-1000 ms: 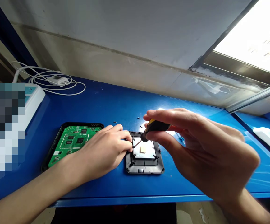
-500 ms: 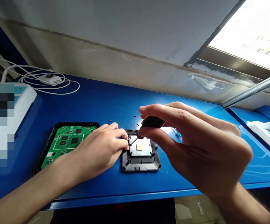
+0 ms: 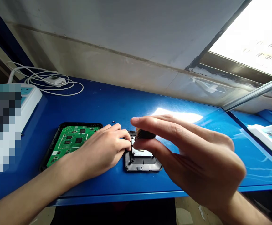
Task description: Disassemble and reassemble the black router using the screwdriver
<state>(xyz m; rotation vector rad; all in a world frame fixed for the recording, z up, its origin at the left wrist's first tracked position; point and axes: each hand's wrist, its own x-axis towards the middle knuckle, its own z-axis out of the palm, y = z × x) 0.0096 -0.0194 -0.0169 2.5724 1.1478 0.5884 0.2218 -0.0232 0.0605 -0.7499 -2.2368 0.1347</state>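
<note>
The right hand [image 3: 192, 153] grasps a screwdriver [image 3: 146, 134] above the black cover [image 3: 147, 166]; the left hand [image 3: 107, 145] grips its ten-o'clock edge.

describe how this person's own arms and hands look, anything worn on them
The left hand and right hand are ungloved, with no ring visible. The left forearm and right forearm show no sleeve, watch or bracelet in view.

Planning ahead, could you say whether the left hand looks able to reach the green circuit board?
Probably yes: the left hand is close, and the green circuit board looks uncovered, though the fingers are at the black cover.
</note>
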